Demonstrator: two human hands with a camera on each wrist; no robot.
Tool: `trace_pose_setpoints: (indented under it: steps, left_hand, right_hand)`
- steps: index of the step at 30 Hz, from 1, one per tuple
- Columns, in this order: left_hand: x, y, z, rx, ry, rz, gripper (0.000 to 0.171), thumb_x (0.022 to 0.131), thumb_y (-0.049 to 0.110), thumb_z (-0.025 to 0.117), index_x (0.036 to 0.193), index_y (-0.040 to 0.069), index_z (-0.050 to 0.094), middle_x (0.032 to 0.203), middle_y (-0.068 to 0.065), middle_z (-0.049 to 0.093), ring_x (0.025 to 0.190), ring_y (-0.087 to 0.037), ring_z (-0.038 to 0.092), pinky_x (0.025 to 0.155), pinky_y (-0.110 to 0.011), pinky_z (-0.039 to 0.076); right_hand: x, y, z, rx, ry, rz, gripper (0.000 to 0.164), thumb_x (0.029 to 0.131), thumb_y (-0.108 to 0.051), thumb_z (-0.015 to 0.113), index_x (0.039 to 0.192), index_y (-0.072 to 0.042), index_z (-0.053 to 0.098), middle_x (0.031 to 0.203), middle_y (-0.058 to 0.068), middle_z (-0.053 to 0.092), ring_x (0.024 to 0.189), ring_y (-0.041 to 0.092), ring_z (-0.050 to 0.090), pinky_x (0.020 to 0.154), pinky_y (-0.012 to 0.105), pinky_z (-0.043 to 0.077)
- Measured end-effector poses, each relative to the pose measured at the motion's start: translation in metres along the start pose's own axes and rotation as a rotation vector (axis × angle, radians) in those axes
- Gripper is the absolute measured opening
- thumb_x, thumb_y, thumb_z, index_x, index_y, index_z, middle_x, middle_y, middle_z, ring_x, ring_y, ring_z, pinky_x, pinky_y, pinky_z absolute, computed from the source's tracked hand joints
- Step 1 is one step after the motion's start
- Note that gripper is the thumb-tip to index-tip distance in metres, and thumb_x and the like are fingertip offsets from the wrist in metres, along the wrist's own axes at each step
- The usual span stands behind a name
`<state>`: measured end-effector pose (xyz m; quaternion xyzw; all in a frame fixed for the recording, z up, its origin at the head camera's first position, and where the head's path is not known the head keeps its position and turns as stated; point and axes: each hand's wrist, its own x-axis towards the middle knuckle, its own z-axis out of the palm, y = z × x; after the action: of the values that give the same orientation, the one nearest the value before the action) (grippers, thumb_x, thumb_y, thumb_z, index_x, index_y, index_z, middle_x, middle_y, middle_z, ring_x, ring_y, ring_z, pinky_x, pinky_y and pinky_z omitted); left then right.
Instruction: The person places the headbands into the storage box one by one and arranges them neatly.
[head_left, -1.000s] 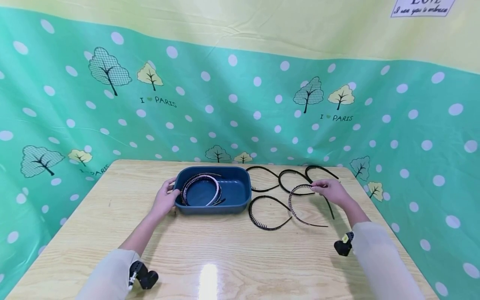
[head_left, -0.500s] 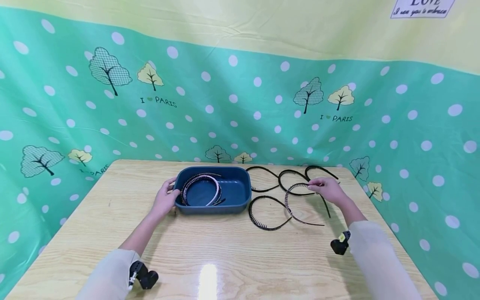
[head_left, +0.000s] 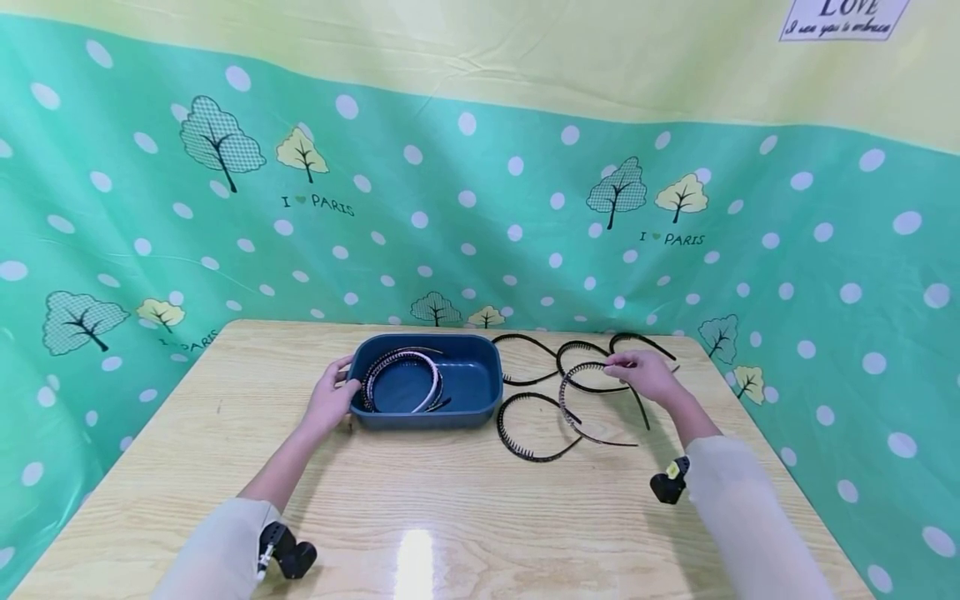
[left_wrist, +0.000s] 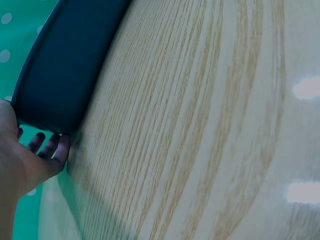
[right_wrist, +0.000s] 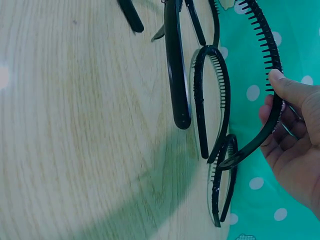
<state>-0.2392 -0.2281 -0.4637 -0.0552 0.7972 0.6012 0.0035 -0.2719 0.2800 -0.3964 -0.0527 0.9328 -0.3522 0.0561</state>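
Note:
My left hand (head_left: 330, 396) holds the left end of a dark blue plastic tub (head_left: 476, 390), thumb at the rim and fingers at the outer wall, as the left wrist view shows (left_wrist: 30, 162). Inside the tub, at its left side, lie nested headbands, a pale lilac one (head_left: 436, 383) among them. With thumb and fingers my right hand (head_left: 645, 377) pinches a dark toothed headband (head_left: 561, 400) near one side, raised above the table. In the right wrist view the teeth of this headband (right_wrist: 275, 52) point inward.
Several black toothed headbands lie right of the tub: one by its wall (head_left: 525, 336), one in front (head_left: 501, 429), one behind the held one (head_left: 558, 358), one at the back right (head_left: 637, 337). A green dotted cloth (head_left: 465, 233) hangs behind the wooden table (head_left: 480, 508).
My right hand has moved slightly left with the headband, which now overlaps more of the front headband in the head view. The left hand and the tub have stayed put.

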Motion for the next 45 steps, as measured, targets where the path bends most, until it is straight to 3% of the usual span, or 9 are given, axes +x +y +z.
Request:
trace_pose_setpoints:
  steps: [7, 26, 37, 45]
  left_hand:
    - [0.001, -0.001, 0.000, 0.002, 0.006, -0.001, 0.055, 0.094, 0.010, 0.039, 0.147, 0.011, 0.025, 0.139, -0.026, 0.037, 0.118, -0.039, 0.048, 0.070, -0.026, 0.054]
    - [0.001, -0.001, 0.000, 0.002, 0.005, -0.008, 0.055, 0.095, 0.012, 0.038, 0.148, 0.013, 0.024, 0.138, -0.025, 0.038, 0.117, -0.038, 0.049, 0.071, -0.026, 0.054]
    - [0.000, -0.001, 0.000, 0.000, 0.012, -0.007, 0.055, 0.095, 0.011, 0.039, 0.148, 0.012, 0.025, 0.138, -0.025, 0.039, 0.116, -0.038, 0.049, 0.069, -0.025, 0.054]
    - [0.000, -0.001, 0.000, 0.000, 0.011, -0.004, 0.054, 0.095, 0.011, 0.039, 0.148, 0.012, 0.026, 0.137, -0.025, 0.039, 0.116, -0.038, 0.049, 0.070, -0.025, 0.054]
  right_hand:
    - [0.004, -0.005, 0.006, 0.039, -0.024, -0.025, 0.037, 0.091, -0.026, 0.060, 0.117, 0.001, 0.061, 0.105, 0.018, 0.063, 0.097, 0.038, 0.058, 0.082, 0.048, 0.050]
    - [0.014, -0.021, 0.019, 0.059, -0.031, -0.020, 0.036, 0.091, -0.026, 0.060, 0.117, -0.002, 0.062, 0.106, 0.022, 0.062, 0.095, 0.036, 0.058, 0.071, 0.033, 0.049]
    - [0.021, -0.027, 0.025, 0.052, -0.033, -0.048, 0.035, 0.090, -0.026, 0.061, 0.116, -0.002, 0.063, 0.101, 0.016, 0.065, 0.092, 0.034, 0.060, 0.069, 0.029, 0.048]
    - [0.022, -0.033, 0.026, 0.049, -0.032, -0.042, 0.035, 0.091, -0.024, 0.060, 0.118, -0.002, 0.062, 0.105, 0.021, 0.063, 0.092, 0.032, 0.059, 0.069, 0.029, 0.047]
